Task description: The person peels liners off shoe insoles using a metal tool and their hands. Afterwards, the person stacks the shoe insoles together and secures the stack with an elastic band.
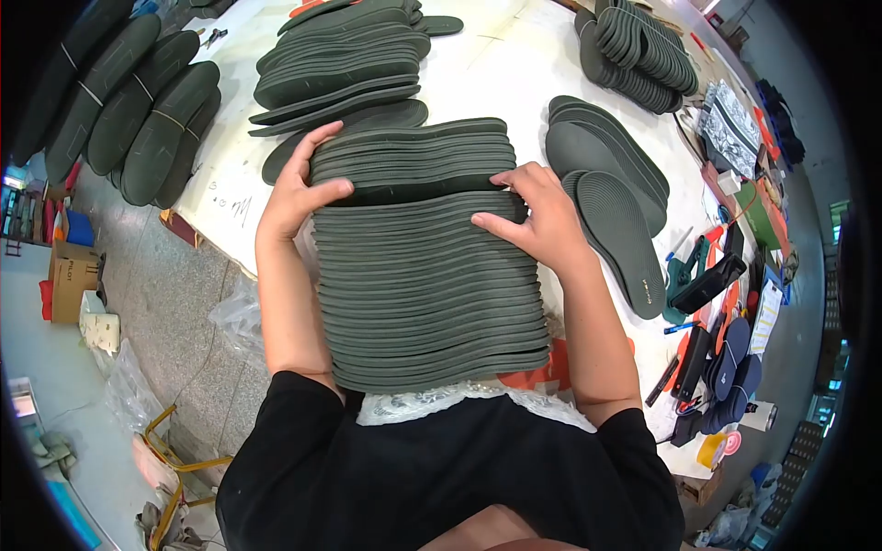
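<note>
A long row of dark grey-green shoe insoles [427,285] stands on edge, packed together in front of my body. A dark gap splits it into a near bundle and a smaller far bundle [413,151]. My left hand [299,188] wraps the left end of the far bundle, its thumb lying at the gap and its fingers over the far side. At the right end, my right hand [544,216] grips insoles beside the gap, with its thumb on the near bundle and its bent fingers at the gap's edge. Some fingertips are hidden.
Another insole pile [340,69] lies beyond on the white table [496,69]. Loose insoles [616,220] rest to the right, near a black-and-green tool [703,280]. Tied insole bundles [165,133] stand at far left; more insoles [643,50] sit at far right.
</note>
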The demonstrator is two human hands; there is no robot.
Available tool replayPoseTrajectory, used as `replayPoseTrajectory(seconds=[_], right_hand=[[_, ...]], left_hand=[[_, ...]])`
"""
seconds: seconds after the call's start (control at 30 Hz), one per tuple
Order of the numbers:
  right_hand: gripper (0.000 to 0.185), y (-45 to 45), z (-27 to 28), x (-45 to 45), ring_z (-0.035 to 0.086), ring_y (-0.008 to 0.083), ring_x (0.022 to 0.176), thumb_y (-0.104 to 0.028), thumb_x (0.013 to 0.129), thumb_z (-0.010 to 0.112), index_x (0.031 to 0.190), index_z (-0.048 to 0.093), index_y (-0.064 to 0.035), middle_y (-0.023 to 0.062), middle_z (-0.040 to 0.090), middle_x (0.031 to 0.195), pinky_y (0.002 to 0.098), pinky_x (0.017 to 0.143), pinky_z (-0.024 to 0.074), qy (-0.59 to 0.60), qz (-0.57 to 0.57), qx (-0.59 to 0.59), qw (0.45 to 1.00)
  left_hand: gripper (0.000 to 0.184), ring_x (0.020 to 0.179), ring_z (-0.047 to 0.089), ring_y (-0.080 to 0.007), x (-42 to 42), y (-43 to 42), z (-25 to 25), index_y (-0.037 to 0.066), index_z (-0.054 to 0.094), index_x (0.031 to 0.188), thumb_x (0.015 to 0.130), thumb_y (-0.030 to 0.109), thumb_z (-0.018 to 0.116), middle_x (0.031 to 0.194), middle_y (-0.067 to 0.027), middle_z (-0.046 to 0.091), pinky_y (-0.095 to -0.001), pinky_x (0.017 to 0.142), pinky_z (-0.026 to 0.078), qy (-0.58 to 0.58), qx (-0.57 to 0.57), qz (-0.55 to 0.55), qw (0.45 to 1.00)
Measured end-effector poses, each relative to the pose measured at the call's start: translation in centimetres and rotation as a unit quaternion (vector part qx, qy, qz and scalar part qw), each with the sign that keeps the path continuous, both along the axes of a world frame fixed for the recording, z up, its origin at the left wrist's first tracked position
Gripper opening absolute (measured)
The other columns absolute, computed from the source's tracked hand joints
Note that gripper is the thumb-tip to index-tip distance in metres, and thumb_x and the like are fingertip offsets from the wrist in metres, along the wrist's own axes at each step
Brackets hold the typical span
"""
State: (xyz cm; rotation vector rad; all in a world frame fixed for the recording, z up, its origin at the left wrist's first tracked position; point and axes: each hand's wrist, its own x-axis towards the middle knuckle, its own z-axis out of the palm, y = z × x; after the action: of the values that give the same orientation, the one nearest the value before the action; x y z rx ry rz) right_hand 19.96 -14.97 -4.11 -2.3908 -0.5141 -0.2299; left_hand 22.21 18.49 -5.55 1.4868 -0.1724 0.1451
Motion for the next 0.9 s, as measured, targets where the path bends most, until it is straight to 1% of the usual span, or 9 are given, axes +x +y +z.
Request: replayPoseTrajectory(seconds=[0.13, 0.3, 0.43, 0.53, 0.63, 0.73, 0.8, 0.87, 0.9], right_hand=[[0.054, 0.0, -0.1, 0.5, 0.056, 0.0254, 0.093, -0.054, 0.079, 0.077, 0.098, 0.072, -0.0044, 0.0062, 0.064, 0.105, 0.0349, 0.083, 0.0493, 0.038, 0.003, -0.057, 0.998], [0.058, 0.0, -0.8, 0.5, 0.056, 0.0268, 0.092, -0.059, 0.081, 0.074, 0.096, 0.072, -0.0033, 0.0068, 0.065, 0.100, 0.0352, 0.084, 0.0486, 0.035, 0.015, -0.025, 0.999], [0.053, 0.0, -1.6, 1.1, 0.056, 0.0274, 0.091, -0.056, 0.080, 0.076, 0.095, 0.072, -0.0045, 0.0081, 0.067, 0.093, 0.0358, 0.086, 0.0478, 0.020, 0.019, -0.026, 0.999], [0.059, 0.0, -1.7, 1.0, 0.056, 0.0293, 0.093, -0.063, 0.080, 0.072, 0.094, 0.072, -0.0057, 0.0086, 0.069, 0.093, 0.0378, 0.085, 0.0488, 0.039, 0.014, -0.049, 0.998], [0.060, 0.2, -2.2, 1.1, 0.055, 0.0311, 0.098, -0.066, 0.079, 0.070, 0.093, 0.072, -0.0076, 0.0079, 0.070, 0.095, 0.0389, 0.087, 0.0493, 0.033, 0.000, -0.044, 0.998], [0.060, -0.3, -1.8, 0.1, 0.055, 0.0284, 0.095, -0.064, 0.079, 0.072, 0.101, 0.070, -0.0086, 0.0063, 0.068, 0.099, 0.0359, 0.087, 0.0486, 0.041, -0.028, -0.063, 0.997], [0.058, -1.1, -1.5, -1.0, 0.055, 0.0273, 0.095, -0.061, 0.080, 0.073, 0.108, 0.069, -0.0101, 0.0051, 0.067, 0.105, 0.0357, 0.088, 0.0489, -0.079, -0.035, -0.031, 0.996], [0.055, -3.5, -0.4, -3.2, 0.056, 0.0244, 0.098, -0.057, 0.083, 0.073, 0.115, 0.067, -0.0120, 0.0044, 0.065, 0.110, 0.0342, 0.087, 0.0489, -0.140, -0.040, 0.035, 0.989], [0.037, -5.2, 2.1, -5.6, 0.058, 0.0215, 0.097, -0.039, 0.087, 0.075, 0.112, 0.070, -0.0124, 0.0037, 0.067, 0.105, 0.0338, 0.084, 0.0495, -0.138, -0.071, 0.049, 0.987]], left_hand=[[0.060, 0.094, 0.062, -0.0214, 0.7, 1.8, 0.7, 0.004, 0.059, 0.126, 0.070, 0.009, 0.079, 0.110, -0.0121, 0.067, -0.0309, 0.089, 0.049, 0.042, 0.194, -0.055, 0.979], [0.057, 0.093, 0.060, -0.0184, 2.1, 3.7, 4.6, 0.005, 0.058, 0.124, 0.072, 0.010, 0.080, 0.112, -0.0090, 0.065, -0.0284, 0.085, 0.048, -0.020, 0.117, 0.021, 0.993], [0.046, 0.092, 0.058, -0.0147, 7.3, 7.4, 6.8, 0.004, 0.061, 0.132, 0.089, 0.019, 0.070, 0.114, -0.0083, 0.065, -0.0253, 0.083, 0.047, -0.010, 0.082, 0.073, 0.994], [0.048, 0.101, 0.061, -0.0210, 10.8, 8.5, 6.3, -0.001, 0.061, 0.130, 0.095, 0.031, 0.068, 0.112, -0.0123, 0.067, -0.0284, 0.089, 0.047, 0.037, 0.254, 0.118, 0.959], [0.037, 0.104, 0.062, -0.0328, 10.7, 6.3, 6.0, 0.001, 0.066, 0.123, 0.095, 0.025, 0.065, 0.111, -0.0163, 0.068, -0.0380, 0.094, 0.047, -0.323, 0.652, 0.305, 0.615], [0.021, 0.084, 0.062, -0.0257, 4.4, -4.7, 7.7, 0.000, 0.072, 0.105, 0.097, 0.016, 0.060, 0.095, -0.0119, 0.069, -0.0360, 0.083, 0.049, -0.232, 0.483, -0.074, 0.841], [0.022, 0.070, 0.055, -0.0215, 2.8, -6.7, 6.7, -0.003, 0.071, 0.104, 0.098, 0.014, 0.059, 0.081, -0.0086, 0.064, -0.0339, 0.073, 0.048, 0.007, 0.545, -0.288, 0.788], [0.022, 0.069, 0.054, -0.0207, 2.9, -7.7, 6.2, -0.003, 0.070, 0.106, 0.098, 0.013, 0.059, 0.080, -0.0081, 0.063, -0.0335, 0.071, 0.048, 0.010, 0.533, -0.312, 0.787], [0.022, 0.067, 0.052, -0.0199, 2.9, -7.8, 6.0, -0.003, 0.070, 0.107, 0.097, 0.013, 0.059, 0.079, -0.0075, 0.062, -0.0331, 0.069, 0.047, 0.025, 0.525, -0.327, 0.786]])
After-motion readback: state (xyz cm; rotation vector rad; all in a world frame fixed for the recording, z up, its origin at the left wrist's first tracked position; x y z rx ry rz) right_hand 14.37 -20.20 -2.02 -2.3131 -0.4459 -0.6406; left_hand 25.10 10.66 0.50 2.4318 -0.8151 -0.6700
